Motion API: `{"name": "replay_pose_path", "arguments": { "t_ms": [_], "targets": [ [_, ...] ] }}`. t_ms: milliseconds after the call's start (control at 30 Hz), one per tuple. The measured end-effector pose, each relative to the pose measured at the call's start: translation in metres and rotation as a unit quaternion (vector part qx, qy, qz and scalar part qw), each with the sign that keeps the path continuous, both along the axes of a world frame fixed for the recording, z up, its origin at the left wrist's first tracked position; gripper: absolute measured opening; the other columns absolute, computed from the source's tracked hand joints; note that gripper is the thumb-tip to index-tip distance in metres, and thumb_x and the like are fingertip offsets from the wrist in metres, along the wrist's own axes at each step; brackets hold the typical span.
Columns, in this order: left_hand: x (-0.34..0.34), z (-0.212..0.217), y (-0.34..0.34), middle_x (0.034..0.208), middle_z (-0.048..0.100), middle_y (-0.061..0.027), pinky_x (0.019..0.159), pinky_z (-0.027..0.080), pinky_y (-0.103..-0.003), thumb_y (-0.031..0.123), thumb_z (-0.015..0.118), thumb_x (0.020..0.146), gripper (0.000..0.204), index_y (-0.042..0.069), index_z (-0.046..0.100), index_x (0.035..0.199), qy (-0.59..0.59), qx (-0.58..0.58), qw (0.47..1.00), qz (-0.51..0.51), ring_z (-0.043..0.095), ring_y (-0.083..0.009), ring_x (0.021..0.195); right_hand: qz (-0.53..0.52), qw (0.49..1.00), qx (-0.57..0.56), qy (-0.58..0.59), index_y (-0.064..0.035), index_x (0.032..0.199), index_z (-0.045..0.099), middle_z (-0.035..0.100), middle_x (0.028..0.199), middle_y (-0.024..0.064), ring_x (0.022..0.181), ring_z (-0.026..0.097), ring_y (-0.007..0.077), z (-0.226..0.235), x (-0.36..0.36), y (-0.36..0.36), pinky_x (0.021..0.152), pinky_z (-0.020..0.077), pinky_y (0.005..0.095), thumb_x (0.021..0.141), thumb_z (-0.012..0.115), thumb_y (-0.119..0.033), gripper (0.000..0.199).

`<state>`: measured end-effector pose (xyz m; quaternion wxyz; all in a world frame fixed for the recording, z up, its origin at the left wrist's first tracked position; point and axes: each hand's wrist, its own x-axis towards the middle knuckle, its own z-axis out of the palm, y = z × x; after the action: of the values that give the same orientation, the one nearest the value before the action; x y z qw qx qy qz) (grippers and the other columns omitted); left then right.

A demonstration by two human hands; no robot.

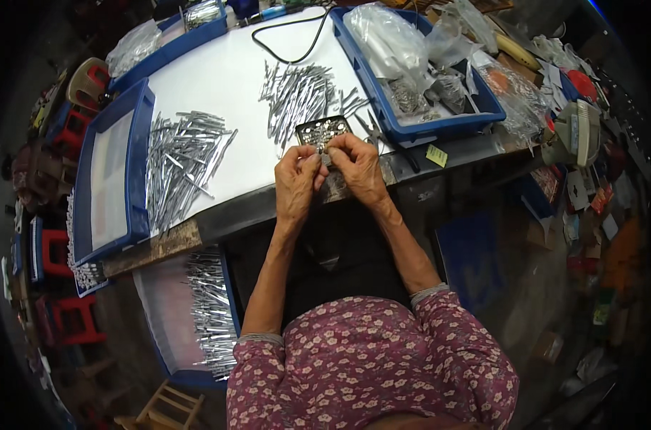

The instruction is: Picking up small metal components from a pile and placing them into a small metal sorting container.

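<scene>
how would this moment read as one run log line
left hand, right hand: pinched close together at black tray; tray holds: small shiny parts; held: unclear; beyond tray: heaped metal strips

Maroon top (368,358) printed with cream blossoms (345,322), short sleeves (458,322), grey cuffs (261,337); bare forearms (269,283), bare hands (295,185)

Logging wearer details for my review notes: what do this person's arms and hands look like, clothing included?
The left hand and right hand wear no gloves. Both forearms are bare; the maroon sleeves, patterned with pale flowers, end in greyish cuffs.
</scene>
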<state>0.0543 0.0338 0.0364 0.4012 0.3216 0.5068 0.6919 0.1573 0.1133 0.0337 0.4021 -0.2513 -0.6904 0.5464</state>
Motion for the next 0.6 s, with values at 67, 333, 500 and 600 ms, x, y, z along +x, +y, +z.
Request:
{"name": "replay_pose_path", "arguments": {
  "t_ms": [67, 333, 500, 600],
  "targets": [
    [-0.0001, -0.0013, -0.0003, 0.064, 0.055, -0.0032, 0.044, 0.034, -0.016, 0.010, 0.049, 0.087, 0.014, -0.003, 0.050, 0.093, -0.015, 0.005, 1.000, -0.011, 0.044, -0.0042, 0.049, -0.002, 1.000, -0.005, -0.004, 0.0025, 0.082, 0.057, 0.054, 0.069, -0.0016, 0.061, 0.048, 0.0030, 0.0020, 0.0008, -0.0024, 0.054, 0.0403, 0.0184, 0.083, 0.053, -0.006, 0.010],
    [0.0025, -0.0048, -0.0033, 0.067, 0.055, -0.0033, 0.044, 0.031, -0.015, 0.012, 0.053, 0.086, 0.018, -0.002, 0.049, 0.097, -0.030, 0.009, 0.999, -0.016, 0.043, -0.0041, 0.051, 0.004, 1.000, -0.028, 0.005, 0.0021, 0.084, 0.057, 0.053, 0.068, -0.0021, 0.059, 0.046, 0.0025, 0.0029, 0.0008, -0.0080, 0.052, 0.0383, 0.0176, 0.083, 0.053, -0.007, 0.010],
    [0.0051, -0.0023, -0.0038, 0.064, 0.056, -0.0027, 0.044, 0.035, -0.015, 0.008, 0.051, 0.086, 0.012, -0.003, 0.051, 0.092, -0.013, 0.001, 1.000, 0.001, 0.044, -0.0032, 0.049, -0.003, 1.000, -0.017, 0.006, 0.0026, 0.083, 0.057, 0.053, 0.069, -0.0019, 0.058, 0.047, 0.0026, 0.0001, 0.0007, -0.0070, 0.051, 0.0381, 0.0175, 0.083, 0.053, -0.007, 0.010],
    [0.0056, -0.0015, -0.0046, 0.063, 0.055, -0.0019, 0.044, 0.035, -0.015, 0.008, 0.051, 0.086, 0.012, -0.003, 0.051, 0.091, -0.008, 0.014, 1.000, 0.005, 0.045, -0.0029, 0.050, -0.005, 1.000, -0.011, 0.002, 0.0027, 0.083, 0.056, 0.053, 0.069, -0.0017, 0.058, 0.047, 0.0026, -0.0007, 0.0007, -0.0072, 0.051, 0.0383, 0.0175, 0.083, 0.053, -0.006, 0.010]
  ]
}}
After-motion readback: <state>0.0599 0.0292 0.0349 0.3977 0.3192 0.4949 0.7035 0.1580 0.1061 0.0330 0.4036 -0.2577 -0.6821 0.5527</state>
